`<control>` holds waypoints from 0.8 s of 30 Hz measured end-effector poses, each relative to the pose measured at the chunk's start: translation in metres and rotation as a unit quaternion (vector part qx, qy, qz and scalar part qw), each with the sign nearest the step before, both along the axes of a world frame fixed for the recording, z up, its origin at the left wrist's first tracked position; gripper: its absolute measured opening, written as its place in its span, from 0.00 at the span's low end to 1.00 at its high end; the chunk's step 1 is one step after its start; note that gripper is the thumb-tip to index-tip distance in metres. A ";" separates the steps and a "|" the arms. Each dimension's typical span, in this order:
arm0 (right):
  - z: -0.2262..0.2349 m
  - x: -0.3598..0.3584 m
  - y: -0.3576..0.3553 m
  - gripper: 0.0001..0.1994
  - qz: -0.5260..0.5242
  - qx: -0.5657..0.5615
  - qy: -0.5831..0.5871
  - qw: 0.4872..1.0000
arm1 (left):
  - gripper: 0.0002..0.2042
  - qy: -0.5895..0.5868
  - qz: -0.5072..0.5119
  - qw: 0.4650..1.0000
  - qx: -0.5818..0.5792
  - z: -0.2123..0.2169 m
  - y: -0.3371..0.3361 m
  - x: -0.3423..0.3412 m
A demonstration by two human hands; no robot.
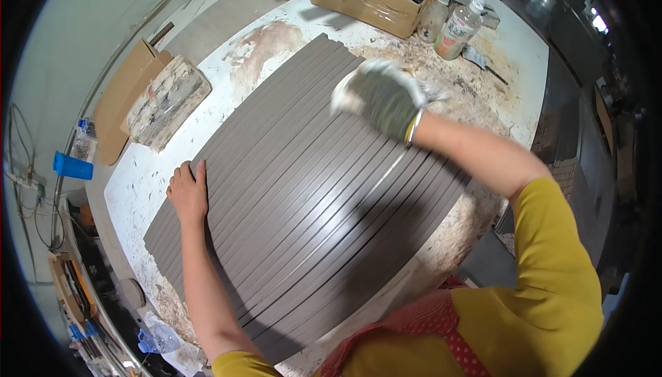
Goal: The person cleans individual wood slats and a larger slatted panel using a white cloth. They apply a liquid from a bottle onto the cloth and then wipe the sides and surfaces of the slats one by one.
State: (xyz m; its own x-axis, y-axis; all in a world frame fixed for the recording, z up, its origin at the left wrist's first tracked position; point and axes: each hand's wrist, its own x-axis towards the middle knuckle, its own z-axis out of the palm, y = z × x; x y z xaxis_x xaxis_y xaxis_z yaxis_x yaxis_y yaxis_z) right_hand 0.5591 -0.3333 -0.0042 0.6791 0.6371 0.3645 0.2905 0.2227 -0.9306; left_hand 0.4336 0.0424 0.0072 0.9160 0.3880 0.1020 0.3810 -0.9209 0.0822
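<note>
Many long grey-brown strips [276, 163] lie side by side across the table in one wide sheet, with thin dark gaps between some. My left hand [187, 192] is bare and presses against the sheet's left edge, fingers extended and grasping nothing. My right hand [386, 105] wears a dark glove with a yellow-white cuff and is slightly smeared by motion. It is closed on a white cloth [345, 91], which lies bunched over the far right part of the strips. The palm and most fingertips of that hand are hidden.
A stained white table [141, 177] bears the sheet. Behind stand a cardboard box [365, 8] with strips on top, two plastic bottles [458, 29] and a brush-like tool [483, 60]. At left are a tape-wrapped block [169, 105], bent cardboard [124, 94] and a blue cup [72, 166].
</note>
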 end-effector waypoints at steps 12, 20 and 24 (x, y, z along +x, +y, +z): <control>0.056 -0.051 0.007 0.11 -0.188 -0.534 -0.464 0.682 | 0.26 -0.010 -0.005 1.000 -0.001 0.001 0.001 0.000; 0.071 0.022 -0.044 0.05 -0.173 -0.541 -0.409 0.715 | 0.25 -0.032 -0.013 0.999 -0.009 0.000 0.002 -0.002; -0.031 -0.037 0.061 0.17 -0.147 -0.446 -0.495 0.731 | 0.25 -0.030 -0.009 0.999 -0.013 0.001 -0.002 -0.002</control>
State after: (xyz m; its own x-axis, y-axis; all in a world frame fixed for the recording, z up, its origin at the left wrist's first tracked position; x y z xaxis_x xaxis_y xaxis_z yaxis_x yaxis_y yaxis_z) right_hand 0.5226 -0.2720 -0.0355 0.5192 0.8004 0.2995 0.8334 -0.5519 0.0303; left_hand 0.4320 0.0400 0.0084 0.9155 0.3747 0.1465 0.3579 -0.9248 0.1290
